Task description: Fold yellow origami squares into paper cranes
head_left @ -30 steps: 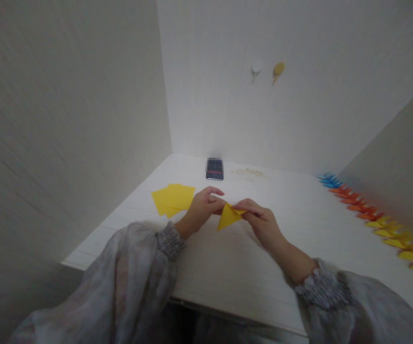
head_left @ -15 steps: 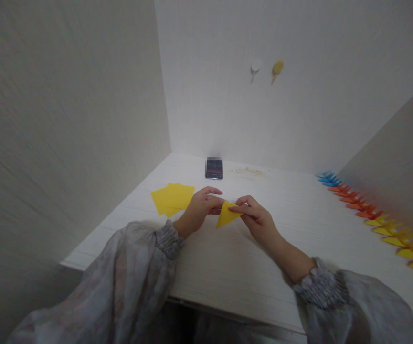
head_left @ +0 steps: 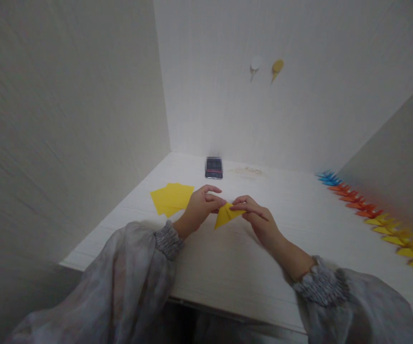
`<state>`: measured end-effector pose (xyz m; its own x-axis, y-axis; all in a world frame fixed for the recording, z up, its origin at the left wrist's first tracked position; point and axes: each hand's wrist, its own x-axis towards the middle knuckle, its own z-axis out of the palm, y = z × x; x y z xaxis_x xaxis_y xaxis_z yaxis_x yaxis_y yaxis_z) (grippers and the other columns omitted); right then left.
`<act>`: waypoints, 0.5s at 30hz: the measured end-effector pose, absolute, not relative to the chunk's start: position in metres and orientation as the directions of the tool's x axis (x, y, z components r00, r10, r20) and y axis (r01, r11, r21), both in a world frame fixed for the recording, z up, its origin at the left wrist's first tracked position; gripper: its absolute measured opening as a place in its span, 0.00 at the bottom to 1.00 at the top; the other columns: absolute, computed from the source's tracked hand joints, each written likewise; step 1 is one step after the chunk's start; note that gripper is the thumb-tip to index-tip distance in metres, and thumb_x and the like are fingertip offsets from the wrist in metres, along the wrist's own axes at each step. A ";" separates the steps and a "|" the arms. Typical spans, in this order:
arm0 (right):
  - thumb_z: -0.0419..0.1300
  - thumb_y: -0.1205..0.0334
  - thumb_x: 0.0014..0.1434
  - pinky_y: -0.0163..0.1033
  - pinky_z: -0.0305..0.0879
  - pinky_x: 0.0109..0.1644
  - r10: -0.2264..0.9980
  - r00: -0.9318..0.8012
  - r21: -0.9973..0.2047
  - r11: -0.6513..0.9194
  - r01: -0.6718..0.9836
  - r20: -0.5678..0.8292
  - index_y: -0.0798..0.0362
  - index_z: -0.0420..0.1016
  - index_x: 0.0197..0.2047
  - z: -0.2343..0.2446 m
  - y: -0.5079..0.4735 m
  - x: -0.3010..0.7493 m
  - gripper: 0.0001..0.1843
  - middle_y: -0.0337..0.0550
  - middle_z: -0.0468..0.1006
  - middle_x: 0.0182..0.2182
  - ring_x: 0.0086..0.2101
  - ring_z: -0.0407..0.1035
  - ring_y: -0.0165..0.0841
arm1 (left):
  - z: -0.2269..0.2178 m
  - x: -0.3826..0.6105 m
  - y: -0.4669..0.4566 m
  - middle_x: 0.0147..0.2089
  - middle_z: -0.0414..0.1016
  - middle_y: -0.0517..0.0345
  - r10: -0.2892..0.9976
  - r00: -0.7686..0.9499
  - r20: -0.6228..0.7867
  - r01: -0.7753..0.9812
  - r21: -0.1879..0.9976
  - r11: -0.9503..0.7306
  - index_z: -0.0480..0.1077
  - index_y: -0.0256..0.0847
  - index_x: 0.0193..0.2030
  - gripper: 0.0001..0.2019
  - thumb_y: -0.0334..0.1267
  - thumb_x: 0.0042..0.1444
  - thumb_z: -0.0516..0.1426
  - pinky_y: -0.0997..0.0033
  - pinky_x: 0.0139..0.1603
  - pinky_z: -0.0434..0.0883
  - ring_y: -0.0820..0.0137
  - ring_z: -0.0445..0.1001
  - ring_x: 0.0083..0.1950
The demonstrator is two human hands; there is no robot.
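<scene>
A folded piece of yellow paper [head_left: 225,217], roughly triangular, is held between my two hands above the white table. My left hand [head_left: 202,206] pinches its upper left corner with thumb and fingertips. From the other side, my right hand [head_left: 258,216] grips the right part, its fingers lying over the paper's upper edge. Flat yellow sheets [head_left: 170,198] lie overlapping on the table just left of my left hand.
A dark phone-like device [head_left: 214,168] stands at the table's back by the wall. Along the right side runs a row of folded paper pieces in blue [head_left: 329,178], orange-red [head_left: 356,199] and yellow [head_left: 403,243]. Two hooks [head_left: 277,67] are on the back wall.
The folded paper has turned slightly and its right part spreads a little wider. My right fingers have shifted along its upper edge; my left hand has barely moved.
</scene>
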<state>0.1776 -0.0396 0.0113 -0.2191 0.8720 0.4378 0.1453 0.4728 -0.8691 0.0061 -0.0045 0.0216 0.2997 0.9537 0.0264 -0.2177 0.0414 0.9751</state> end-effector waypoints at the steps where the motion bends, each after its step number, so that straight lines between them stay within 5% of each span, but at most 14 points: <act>1: 0.53 0.62 0.53 0.41 0.62 0.44 0.896 -0.171 -0.891 0.433 0.137 0.409 0.49 0.75 0.37 0.011 -0.039 0.176 0.11 0.44 0.69 0.38 0.40 0.65 0.35 | 0.021 0.006 -0.005 0.25 0.75 0.59 0.953 0.300 0.053 -0.202 0.979 0.009 0.61 0.37 0.37 0.18 0.33 0.39 0.62 0.71 0.30 0.71 0.73 0.73 0.27; 7: 0.58 0.54 0.48 0.36 0.63 0.30 0.990 -0.099 -0.986 0.113 0.120 0.101 0.54 0.73 0.30 0.003 -0.033 0.166 0.12 0.41 0.74 0.25 0.26 0.67 0.30 | 0.014 0.007 -0.006 0.26 0.75 0.60 0.931 0.319 0.176 -0.104 0.983 -0.151 0.63 0.38 0.36 0.15 0.36 0.41 0.61 0.74 0.30 0.69 0.73 0.73 0.27; 15: 0.60 0.55 0.46 0.33 0.60 0.27 0.993 -0.115 -0.994 0.050 0.093 0.039 0.55 0.73 0.28 0.000 -0.033 0.167 0.11 0.39 0.74 0.22 0.23 0.66 0.27 | 0.016 0.008 -0.007 0.24 0.74 0.62 0.927 0.360 0.104 -0.181 0.983 -0.040 0.62 0.38 0.35 0.16 0.32 0.39 0.62 0.72 0.30 0.70 0.74 0.72 0.25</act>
